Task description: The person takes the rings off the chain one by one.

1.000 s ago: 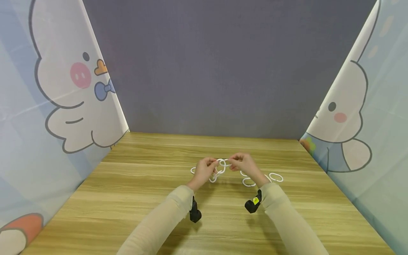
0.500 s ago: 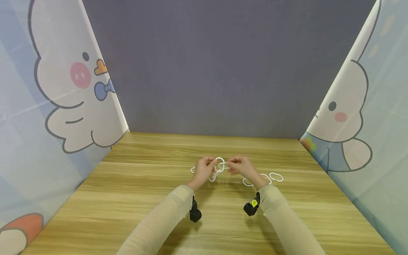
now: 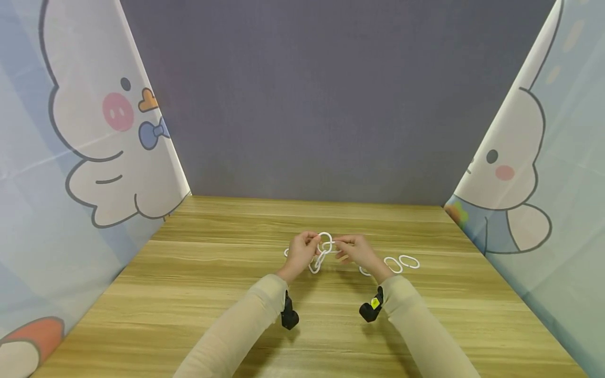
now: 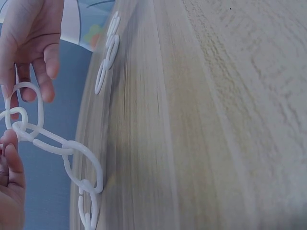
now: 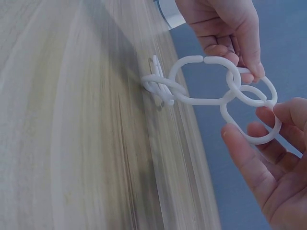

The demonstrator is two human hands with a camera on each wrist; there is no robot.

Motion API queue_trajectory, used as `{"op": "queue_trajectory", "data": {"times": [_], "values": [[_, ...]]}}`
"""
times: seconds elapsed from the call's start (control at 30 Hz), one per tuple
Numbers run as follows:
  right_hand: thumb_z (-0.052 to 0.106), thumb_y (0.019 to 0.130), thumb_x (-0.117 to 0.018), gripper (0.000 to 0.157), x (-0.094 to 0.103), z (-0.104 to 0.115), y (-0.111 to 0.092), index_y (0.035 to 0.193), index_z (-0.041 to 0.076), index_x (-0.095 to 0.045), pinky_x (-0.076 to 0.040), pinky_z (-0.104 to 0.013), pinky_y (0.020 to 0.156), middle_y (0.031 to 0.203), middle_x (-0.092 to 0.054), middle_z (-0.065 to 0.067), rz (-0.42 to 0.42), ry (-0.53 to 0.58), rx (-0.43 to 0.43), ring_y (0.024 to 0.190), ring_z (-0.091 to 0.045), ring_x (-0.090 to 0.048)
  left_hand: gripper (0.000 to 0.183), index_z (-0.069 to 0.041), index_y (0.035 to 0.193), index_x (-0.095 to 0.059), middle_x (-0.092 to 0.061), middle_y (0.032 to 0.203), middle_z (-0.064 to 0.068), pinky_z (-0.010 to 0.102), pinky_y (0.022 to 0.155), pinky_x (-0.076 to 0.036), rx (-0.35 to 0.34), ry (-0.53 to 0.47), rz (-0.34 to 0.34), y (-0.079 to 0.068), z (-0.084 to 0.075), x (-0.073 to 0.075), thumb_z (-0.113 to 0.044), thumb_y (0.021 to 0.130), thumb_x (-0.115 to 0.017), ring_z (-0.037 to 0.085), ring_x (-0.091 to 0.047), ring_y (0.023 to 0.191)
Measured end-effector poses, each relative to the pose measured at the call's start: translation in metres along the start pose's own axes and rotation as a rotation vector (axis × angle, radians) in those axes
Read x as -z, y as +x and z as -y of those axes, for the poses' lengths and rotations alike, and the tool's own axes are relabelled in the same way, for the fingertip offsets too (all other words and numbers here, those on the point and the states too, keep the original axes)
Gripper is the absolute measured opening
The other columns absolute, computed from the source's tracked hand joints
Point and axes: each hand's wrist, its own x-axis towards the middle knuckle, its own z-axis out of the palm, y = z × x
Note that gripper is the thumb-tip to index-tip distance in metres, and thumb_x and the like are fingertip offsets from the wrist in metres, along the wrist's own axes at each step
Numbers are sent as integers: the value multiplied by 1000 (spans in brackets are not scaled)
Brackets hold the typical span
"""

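hands [image 3: 300,252] [image 3: 360,252] pinch white links [image 5: 260,141]; a neighbouring link [image 5: 201,102] shows its split from the right wrist, not head.

Even light, soft shadows on the tabletop [image 3: 331,336]

From my head view, the left hand [image 3: 301,253] hides all but one end of a loose white link [image 3: 285,253], and the right hand [image 3: 361,254] covers part of a nearer link [image 3: 363,273]. I can't make out gaps in the held links [image 3: 324,234] there; they show too small. My left wrist view loses the chain [image 4: 100,175] off its bottom edge. My right wrist view crops the left hand at the top and the right hand at the right; the chain's tail overlaps itself, so I can't count its links. The yellow tag [image 3: 375,303] is unreadably small.
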Motion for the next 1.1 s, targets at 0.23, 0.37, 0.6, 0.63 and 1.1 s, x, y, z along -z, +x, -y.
{"op": "queue_trajectory", "data": {"times": [0.23, 0.37, 0.6, 0.63, 1.1], "values": [[8, 95, -48, 31, -1, -8, 5, 117, -13, -54, -50, -53, 71, 87, -56, -19, 4, -12, 5, 80, -32, -63, 20, 9, 100, -60, -63, 79, 12, 21, 50, -47, -53, 13, -5, -1, 0, 0, -9, 93, -55, 14, -56, 59], [8, 96, -47, 30, -2, -7, 5, 117, -13, -53, -50, -54, 71, 85, -55, -21, 5, -7, 10, 77, -31, -63, 20, 9, 101, -60, -62, 77, 9, 21, 50, -46, -51, 17, -11, -1, 1, 0, -9, 93, -55, 11, -54, 58], [3, 95, -45, 27, -4, 1, 1, 115, -13, -54, -50, -55, 70, 82, -54, -24, -6, 19, 11, 79, -43, -61, 20, 7, 102, -60, -63, 83, 16, 20, 49, -44, -45, 17, -17, -1, 0, -1, -10, 94, -54, 11, -53, 59], [2, 95, -45, 26, -5, 4, 0, 114, -13, -53, -50, -55, 70, 82, -54, -25, -3, 20, 9, 81, -45, -60, 19, 7, 101, -60, -63, 83, 17, 20, 50, -44, -44, 19, -16, -1, 0, -1, -10, 94, -54, 11, -53, 59], [7, 97, -45, 28, -6, -6, 4, 117, -12, -52, -52, -52, 67, 83, -53, -22, -32, 3, -4, 80, -44, -60, 19, 8, 101, -60, -62, 81, 17, 22, 52, -47, -78, 14, -17, -1, 2, -2, -8, 94, -55, 17, -56, 61]]}}
